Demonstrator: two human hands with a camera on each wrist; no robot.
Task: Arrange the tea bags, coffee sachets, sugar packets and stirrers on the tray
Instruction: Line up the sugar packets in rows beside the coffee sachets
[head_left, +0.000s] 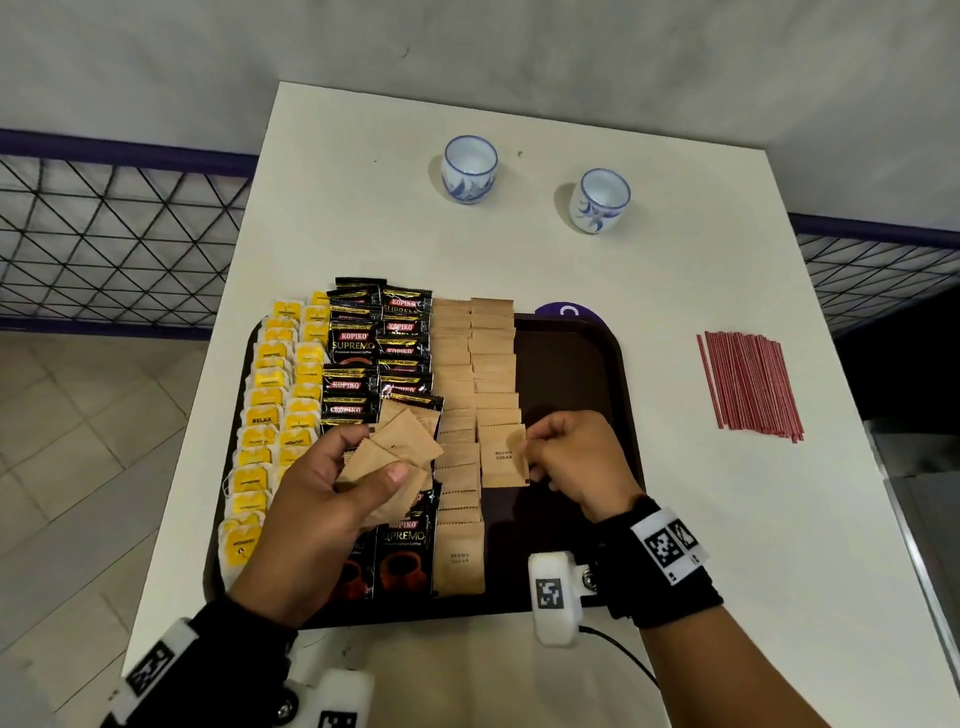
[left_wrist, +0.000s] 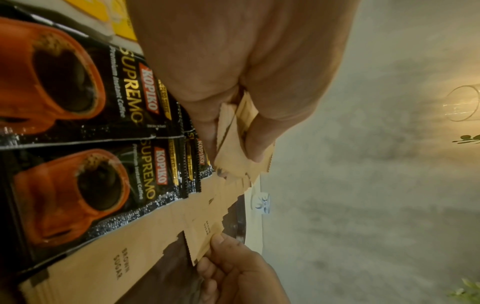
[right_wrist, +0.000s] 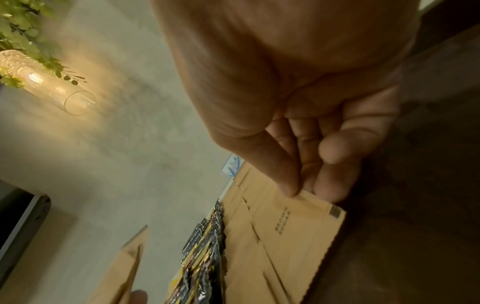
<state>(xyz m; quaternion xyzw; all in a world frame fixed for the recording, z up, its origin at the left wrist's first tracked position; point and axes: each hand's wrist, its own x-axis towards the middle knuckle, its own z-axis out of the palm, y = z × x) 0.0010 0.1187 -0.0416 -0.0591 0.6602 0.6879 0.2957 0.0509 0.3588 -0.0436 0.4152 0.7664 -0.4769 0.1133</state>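
Left hand (head_left: 332, 483), nearest in head view, grips a loose fan of sugar packets (head_left: 395, 447) over the coffee sachets (head_left: 376, 364). Right hand (head_left: 569, 457) pinches the edge of one packet (head_left: 501, 457) at the near end of the second sugar column. Tray (head_left: 571, 364): tea bags (head_left: 275, 415) leftmost, then sachets, then two sugar columns; right part bare. Stirrers (head_left: 748, 384) lie on the tabletop (head_left: 675, 519), well apart from the tray, not yet placed. Two cups (head_left: 470, 169) at the far end.

Left wrist: thumb and fingers clamp the fan (left_wrist: 239, 139); packets splayed, not squared. Right fingertips (left_wrist: 221, 240) on the packet's (left_wrist: 205, 234) edge.

Right wrist: thumb and forefinger (right_wrist: 288, 181) pinch the packet's (right_wrist: 298, 222) top edge; it overlaps the one behind it.

Risks, my read: fan grip is loose, so a packet could slip onto the sachets; pushing the pinched packet could shunt the overlapped column out of line; left forearm hangs low over the near tea bags and sachets and could drag them.
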